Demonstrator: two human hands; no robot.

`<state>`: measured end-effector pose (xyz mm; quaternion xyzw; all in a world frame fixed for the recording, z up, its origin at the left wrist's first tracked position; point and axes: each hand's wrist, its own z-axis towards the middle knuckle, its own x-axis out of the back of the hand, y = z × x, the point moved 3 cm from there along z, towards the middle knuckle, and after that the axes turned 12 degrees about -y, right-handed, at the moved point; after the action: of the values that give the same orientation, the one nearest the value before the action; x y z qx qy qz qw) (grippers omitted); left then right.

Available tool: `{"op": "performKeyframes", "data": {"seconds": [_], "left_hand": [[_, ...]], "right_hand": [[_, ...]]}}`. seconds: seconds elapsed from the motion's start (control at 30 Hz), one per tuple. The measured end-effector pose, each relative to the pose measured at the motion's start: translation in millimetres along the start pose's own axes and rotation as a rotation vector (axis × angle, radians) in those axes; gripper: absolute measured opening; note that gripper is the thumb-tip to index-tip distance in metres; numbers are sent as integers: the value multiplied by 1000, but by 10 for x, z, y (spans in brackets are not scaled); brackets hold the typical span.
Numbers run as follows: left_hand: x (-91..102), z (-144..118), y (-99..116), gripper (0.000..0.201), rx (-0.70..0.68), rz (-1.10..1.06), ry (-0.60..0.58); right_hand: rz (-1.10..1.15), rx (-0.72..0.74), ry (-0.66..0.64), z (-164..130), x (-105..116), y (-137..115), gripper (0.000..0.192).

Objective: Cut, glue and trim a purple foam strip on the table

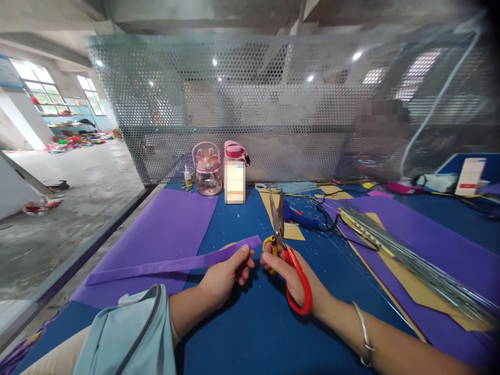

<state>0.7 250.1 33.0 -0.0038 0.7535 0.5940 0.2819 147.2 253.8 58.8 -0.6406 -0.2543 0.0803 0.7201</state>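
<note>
Hands, left (224, 278) pinching crepe strip (172, 264), right (291, 273) gripping scissors (287, 255)

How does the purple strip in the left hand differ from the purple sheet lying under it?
The purple strip is long and narrow; the purple sheet is broad. The strip is pinched in the left hand, beside the scissors in the right hand; the sheet lies flat on the blue table. Both share one purple colour.

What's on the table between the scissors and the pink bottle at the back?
In the head view, only bare blue table lies between the scissors and the pink bottle.
</note>
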Motion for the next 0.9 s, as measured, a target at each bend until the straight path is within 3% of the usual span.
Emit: {"op": "performKeyframes", "data": {"seconds": [0.1, 0.2, 0.37, 0.5, 0.7, 0.9], "left_hand": [[51, 30, 28, 50, -53, 22, 86], [64, 42, 26, 52, -51, 52, 99], [73, 24, -7, 49, -52, 108, 109], [90, 27, -14, 51, -46, 121, 140], [82, 48, -18, 54, -76, 121, 165], [58, 31, 17, 54, -48, 150, 228]], "right_hand": [[-164, -26, 17, -34, 16, -66, 36], [-233, -62, -31, -73, 13, -148, 39], [-50, -267, -200, -102, 5, -157, 46], [49, -317, -187, -76, 30, -114, 51], [-91, -195, -87, -97, 21, -177, 49], [143, -442, -166, -186, -4, -77, 59]]}}
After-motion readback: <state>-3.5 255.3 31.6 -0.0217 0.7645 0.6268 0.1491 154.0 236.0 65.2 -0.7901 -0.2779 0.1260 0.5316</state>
